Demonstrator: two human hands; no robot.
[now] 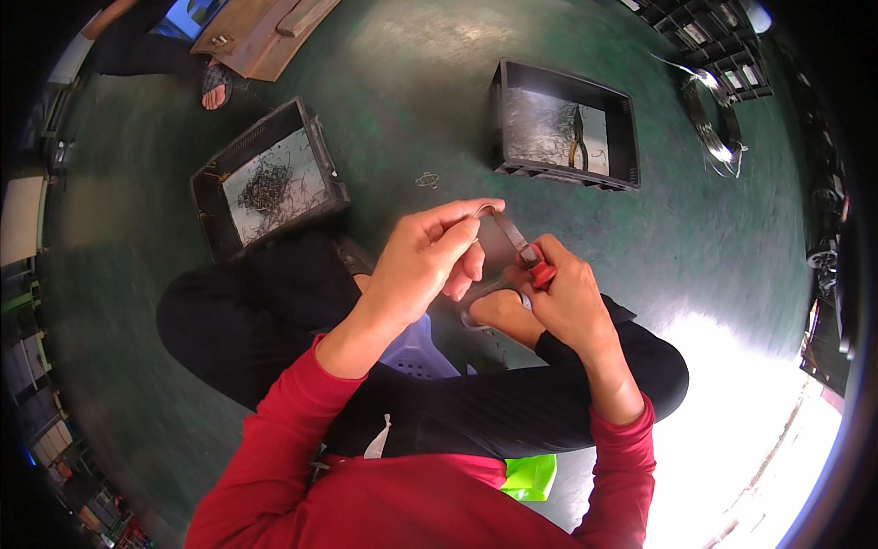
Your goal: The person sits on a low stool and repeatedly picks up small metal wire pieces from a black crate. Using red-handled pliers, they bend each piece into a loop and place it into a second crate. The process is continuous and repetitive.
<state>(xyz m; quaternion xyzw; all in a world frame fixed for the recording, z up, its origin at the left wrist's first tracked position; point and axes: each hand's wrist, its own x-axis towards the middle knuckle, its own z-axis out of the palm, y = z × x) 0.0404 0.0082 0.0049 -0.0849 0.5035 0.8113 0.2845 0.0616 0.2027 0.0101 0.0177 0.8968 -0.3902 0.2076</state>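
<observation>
Above my lap, my left hand (434, 252) pinches a small curved piece of metal wire (486, 210) between thumb and forefinger. My right hand (572, 297) is closed around the red handle (541, 274) of a hand tool with a flat metal shaft (514, 235). The shaft's far end meets or nearly meets the wire at my left fingertips; contact is too small to tell. To the far left, a black crate (330, 171) holds a dark heap of bent wire pieces (265, 188). Another black crate (567, 177) at the far right contains scattered wire pieces and pliers (578, 139).
A small wire piece (427, 180) lies on the green floor (402, 119) between the crates. A wire coil (712, 119) lies farther right, near stacked black crates (700, 32). Another person's sandalled foot (216, 88) shows beside a brown box (261, 37). Beneath me is a purple plastic stool (416, 352).
</observation>
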